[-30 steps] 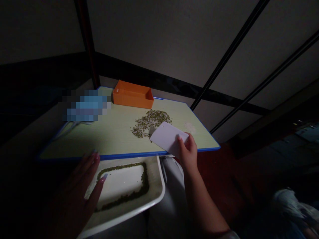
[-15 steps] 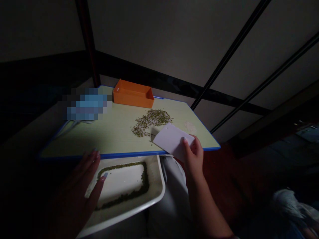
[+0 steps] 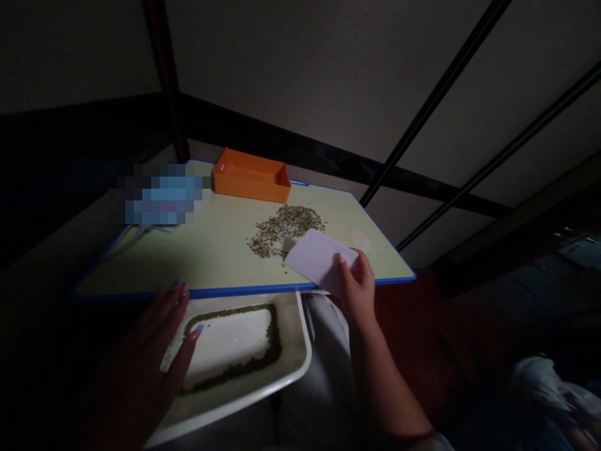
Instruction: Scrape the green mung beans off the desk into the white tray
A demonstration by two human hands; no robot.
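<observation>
My right hand point(image 3: 357, 289) pinches a white card point(image 3: 313, 258) by its near corner, and the card's far edge rests on the pale green tabletop point(image 3: 206, 250) beside a loose pile of small green beans point(image 3: 284, 227). My left hand point(image 3: 159, 341) lies with fingers stretched out on the left rim of a white tray point(image 3: 286, 369). The tray sits below the table's front edge, on my lap, and holds a ring of the same green beans point(image 3: 235, 369) around its raised middle.
An orange rectangular box point(image 3: 250, 176) stands at the back of the table. A blurred blue object point(image 3: 162, 199) lies at the back left with a pale cord trailing from it. A faint whitish patch point(image 3: 359, 238) marks the table's right side. The room around is dark.
The card and my right hand drew back toward the front edge, then moved forward and left again to the near side of the bean pile. My left hand stayed on the tray.
</observation>
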